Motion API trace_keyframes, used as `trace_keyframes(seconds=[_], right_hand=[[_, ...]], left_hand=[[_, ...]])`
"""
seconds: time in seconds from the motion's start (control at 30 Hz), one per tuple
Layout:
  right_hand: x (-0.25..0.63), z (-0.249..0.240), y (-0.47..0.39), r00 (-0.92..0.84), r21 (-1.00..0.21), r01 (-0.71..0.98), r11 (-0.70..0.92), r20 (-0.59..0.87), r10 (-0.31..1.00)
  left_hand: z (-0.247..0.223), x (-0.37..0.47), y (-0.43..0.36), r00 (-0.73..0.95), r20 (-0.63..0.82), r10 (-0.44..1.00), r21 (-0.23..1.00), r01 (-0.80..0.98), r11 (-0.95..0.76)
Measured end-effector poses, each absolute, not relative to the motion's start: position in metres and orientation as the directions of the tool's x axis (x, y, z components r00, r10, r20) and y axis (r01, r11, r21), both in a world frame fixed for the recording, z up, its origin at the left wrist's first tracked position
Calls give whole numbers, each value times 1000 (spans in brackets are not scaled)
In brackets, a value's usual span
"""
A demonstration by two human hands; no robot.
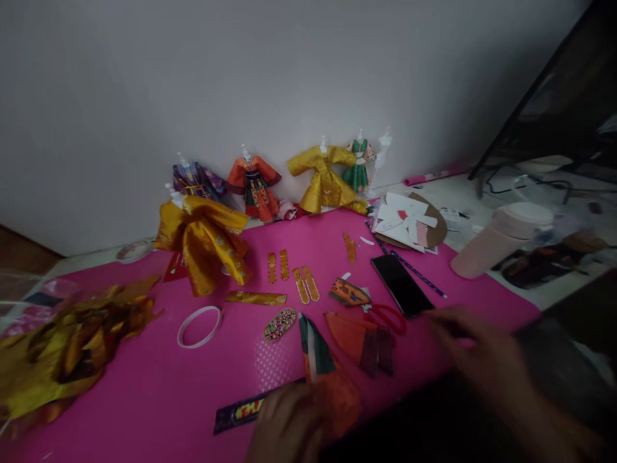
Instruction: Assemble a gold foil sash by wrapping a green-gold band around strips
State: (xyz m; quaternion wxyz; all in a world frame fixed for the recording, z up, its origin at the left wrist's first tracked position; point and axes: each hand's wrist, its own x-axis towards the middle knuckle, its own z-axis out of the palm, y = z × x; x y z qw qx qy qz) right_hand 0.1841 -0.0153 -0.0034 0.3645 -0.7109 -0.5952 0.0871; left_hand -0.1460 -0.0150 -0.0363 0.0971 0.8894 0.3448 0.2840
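Right hand (489, 360), fingers parted, and left hand (289, 421), fingers bent, grip unclear, flank orange cloth (340, 395) at the table's (144, 399) near edge, while five finished-looking clothed forms (326, 183) line the back beside one bare form (382, 156), and gold strips (284, 265) lie loose mid-table.
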Motion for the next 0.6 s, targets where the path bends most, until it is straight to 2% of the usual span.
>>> trace_keyframes(seconds=[0.03,0.1,0.2,0.33,0.47,0.53,0.6], right_hand=[[172,-8,-6,148,-613,789,37,249,957],[153,-19,11,13,-563,821,96,186,982],[134,-29,28,-68,-484,868,108,100,993],[116,-27,40,-99,-374,924,83,-24,995],[102,-25,51,-114,-316,945,82,-87,990],[98,-28,55,-112,-293,953,78,-104,988],[96,-31,57,-101,-286,956,67,-106,989]], left_hand=[[-38,-139,-13,635,434,639,279,580,-765],[-41,-126,-11,681,403,612,149,611,-777],[-54,-115,-10,692,377,616,92,634,-768],[-79,-118,-12,650,378,660,168,652,-739],[-74,-122,-11,569,344,747,335,669,-664],[-58,-121,-4,472,259,843,427,726,-538],[-40,-117,7,374,128,919,442,808,-390]])
